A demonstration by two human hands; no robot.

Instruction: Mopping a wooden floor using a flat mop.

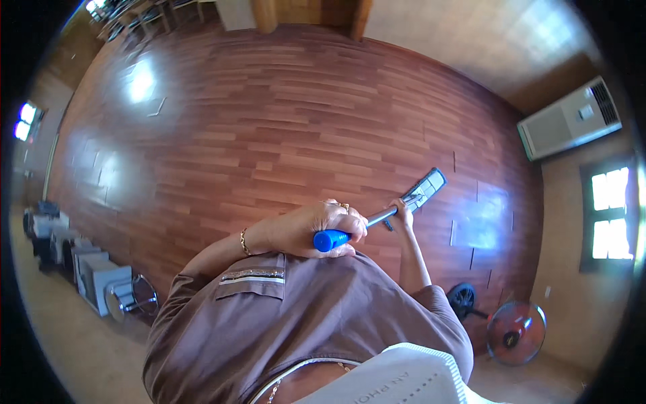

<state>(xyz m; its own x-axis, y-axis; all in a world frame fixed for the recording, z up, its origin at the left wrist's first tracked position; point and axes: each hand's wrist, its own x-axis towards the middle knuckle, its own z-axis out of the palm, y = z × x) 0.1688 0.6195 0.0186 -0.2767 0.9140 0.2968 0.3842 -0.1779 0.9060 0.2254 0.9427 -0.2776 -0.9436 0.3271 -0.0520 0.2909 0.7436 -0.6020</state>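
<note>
Here, grey boxes [91, 269] and a chair [131, 296] are seen at eight o'clock along the wall. Near the centre, the left hand [323, 225] is closed around the blue grip [331, 240] of a mop handle [380, 217]. Toward two o'clock from it, the right hand [402, 214] is wrapped about the shaft, and the flat mop head [425, 187] is laid on the wooden floor [269, 121]. A red fan [517, 331] is placed at four o'clock.
</note>
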